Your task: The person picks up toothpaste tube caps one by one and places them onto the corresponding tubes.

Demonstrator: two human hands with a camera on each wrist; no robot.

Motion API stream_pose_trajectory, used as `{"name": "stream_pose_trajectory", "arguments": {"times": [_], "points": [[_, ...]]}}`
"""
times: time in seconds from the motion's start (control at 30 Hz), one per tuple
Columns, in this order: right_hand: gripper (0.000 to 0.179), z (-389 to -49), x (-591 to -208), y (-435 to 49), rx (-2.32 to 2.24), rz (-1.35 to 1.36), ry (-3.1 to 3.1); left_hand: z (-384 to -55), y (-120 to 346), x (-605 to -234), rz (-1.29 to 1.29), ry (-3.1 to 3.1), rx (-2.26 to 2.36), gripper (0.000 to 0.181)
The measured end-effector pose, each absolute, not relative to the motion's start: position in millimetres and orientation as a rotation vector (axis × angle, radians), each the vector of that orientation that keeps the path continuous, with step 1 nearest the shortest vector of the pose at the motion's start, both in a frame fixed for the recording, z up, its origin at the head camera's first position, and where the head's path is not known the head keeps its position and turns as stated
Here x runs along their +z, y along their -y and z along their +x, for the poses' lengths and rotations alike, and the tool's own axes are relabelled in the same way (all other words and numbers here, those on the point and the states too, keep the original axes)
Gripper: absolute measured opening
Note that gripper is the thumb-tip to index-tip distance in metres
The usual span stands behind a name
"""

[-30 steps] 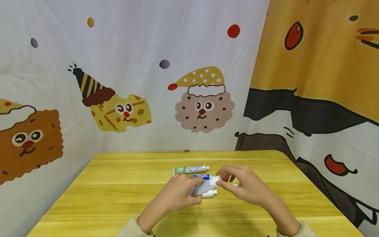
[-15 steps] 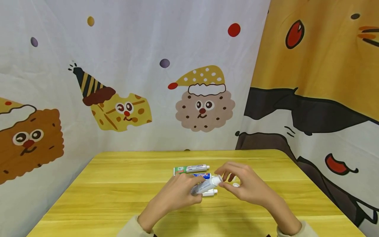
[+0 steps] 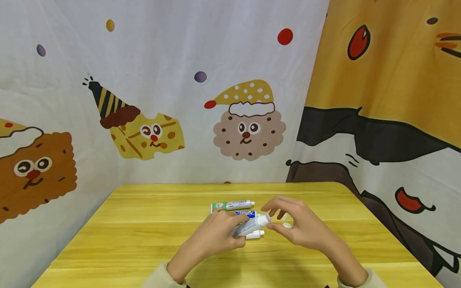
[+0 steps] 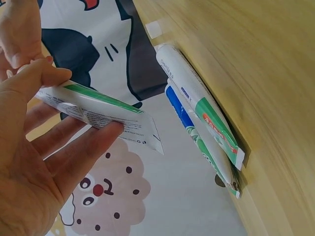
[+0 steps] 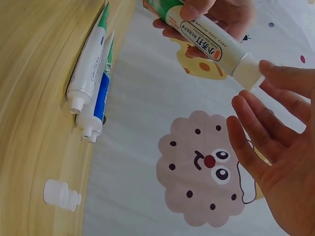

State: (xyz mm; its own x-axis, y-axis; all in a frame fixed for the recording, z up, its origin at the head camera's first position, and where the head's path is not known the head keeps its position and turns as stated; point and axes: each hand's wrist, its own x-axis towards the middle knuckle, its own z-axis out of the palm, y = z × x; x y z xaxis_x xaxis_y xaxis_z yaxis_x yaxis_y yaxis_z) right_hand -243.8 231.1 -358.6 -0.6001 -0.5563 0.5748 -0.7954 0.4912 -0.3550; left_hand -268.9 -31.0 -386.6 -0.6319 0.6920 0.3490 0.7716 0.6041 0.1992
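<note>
My left hand (image 3: 219, 232) grips a white toothpaste tube (image 5: 206, 42) with green at its flat end, held above the table and tilted up to the right. A wide white cap (image 5: 247, 73) sits on its right end. My right hand (image 3: 299, 220) is at that cap, its thumb touching the cap's edge and its other fingers spread and apart from it in the right wrist view. Beneath and behind lie further uncapped-looking tubes: a green and silver tube (image 3: 239, 205), a blue tube (image 3: 246, 214) and a white tube (image 3: 255, 234), partly hidden by the held tube and left hand.
On the wooden table (image 3: 144, 228), loose white caps (image 5: 56, 191) lie close together to the right of the tubes, partly behind the right hand in the head view. A printed cloth (image 3: 198, 168) hangs behind the table and along its sides.
The left hand keeps its hold on the tube with hardly any movement. The right hand's fingers have shifted slightly at the cap, and the thumb has moved a little to the right.
</note>
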Motion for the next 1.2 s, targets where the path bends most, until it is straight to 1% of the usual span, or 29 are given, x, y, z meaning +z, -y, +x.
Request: {"name": "stream_pose_trajectory", "arguments": {"times": [0.1, 0.17, 0.37, 0.43, 0.5, 0.7, 0.8, 0.87, 1.07, 1.13, 1.2], "points": [[0.036, -243.5, -357.5, -230.9, 0.839, 1.167, 2.336, -268.0, 30.8, -385.9, -1.206, 2.593, -0.488, 0.037], [0.036, -243.1, -357.2, -230.6, 0.837, 1.17, 2.342, -267.4, 30.7, -385.6, -1.206, 2.593, -0.487, 0.037], [0.019, -243.3, -358.1, -229.7, 0.829, 1.126, 2.37, -267.0, 30.9, -385.3, -1.2, 2.592, -0.486, 0.036], [0.016, -243.3, -358.4, -230.0, 0.823, 1.108, 2.381, -266.9, 31.0, -385.3, -1.2, 2.592, -0.488, 0.036], [0.02, -242.9, -358.5, -230.5, 0.824, 1.093, 2.396, -266.9, 31.1, -385.3, -1.2, 2.594, -0.488, 0.036], [0.04, -242.4, -357.5, -231.7, 0.836, 1.164, 2.377, -267.2, 31.2, -385.2, -1.2, 2.595, -0.484, 0.035], [0.041, -242.9, -357.1, -231.0, 0.841, 1.187, 2.371, -267.5, 31.2, -385.5, -1.203, 2.594, -0.488, 0.036], [0.038, -243.4, -357.3, -230.7, 0.843, 1.181, 2.372, -267.8, 31.3, -385.9, -1.206, 2.592, -0.491, 0.036], [0.016, -243.4, -358.7, -230.2, 0.828, 1.111, 2.408, -268.4, 31.5, -387.3, -1.214, 2.584, -0.495, 0.035], [0.013, -243.1, -359.3, -230.0, 0.833, 1.089, 2.425, -268.3, 31.5, -387.4, -1.214, 2.583, -0.499, 0.034], [0.016, -242.6, -359.3, -229.7, 0.845, 1.079, 2.433, -268.0, 31.6, -387.2, -1.213, 2.579, -0.494, 0.034]]}}
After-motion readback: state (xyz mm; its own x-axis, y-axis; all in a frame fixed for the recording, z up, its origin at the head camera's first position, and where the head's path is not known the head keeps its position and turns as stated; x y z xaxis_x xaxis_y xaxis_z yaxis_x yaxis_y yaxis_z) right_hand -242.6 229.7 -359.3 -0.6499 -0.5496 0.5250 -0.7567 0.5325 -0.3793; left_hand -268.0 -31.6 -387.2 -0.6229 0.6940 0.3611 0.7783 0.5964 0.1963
